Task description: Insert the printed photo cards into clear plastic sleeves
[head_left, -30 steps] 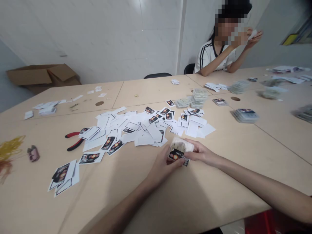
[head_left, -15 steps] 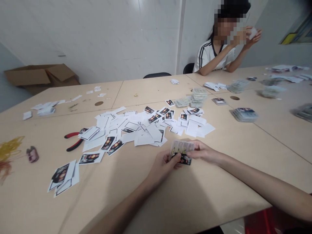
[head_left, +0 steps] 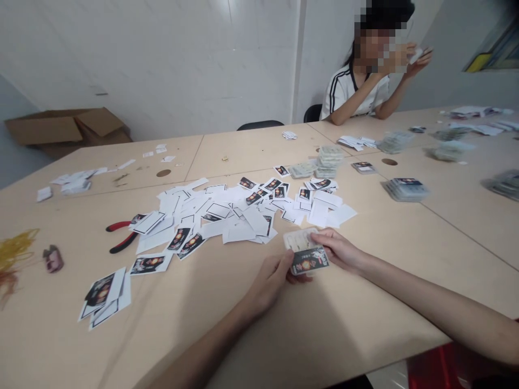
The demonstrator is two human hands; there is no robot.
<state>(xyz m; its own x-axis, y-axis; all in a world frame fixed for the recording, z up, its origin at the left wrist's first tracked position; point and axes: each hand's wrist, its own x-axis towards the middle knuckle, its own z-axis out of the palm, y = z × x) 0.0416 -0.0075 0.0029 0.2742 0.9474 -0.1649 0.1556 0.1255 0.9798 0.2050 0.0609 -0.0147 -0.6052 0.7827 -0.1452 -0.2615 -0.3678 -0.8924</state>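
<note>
Between my hands is a small clear plastic box with compartments; its contents are too small to name. A printed black card with an orange and white design lies across the box's near half. My left hand is closed round the left side of the box and card, thumb on top, some fingers underneath. At the right side, my right hand pinches the box with its thumb on top. Just beyond my hands spreads a loose heap of white and black printed cards.
Red-handled pliers lie left of the heap, with yellow rubber bands farther left. Stacked clear boxes stand behind the heap, another stack to the right. Across the table sits a person holding a small white item. A cardboard box is back left.
The black card now shows more of its face and sticks out farther right over the plastic box. My left thumb has drawn back to its left edge; my right hand has shifted slightly.
</note>
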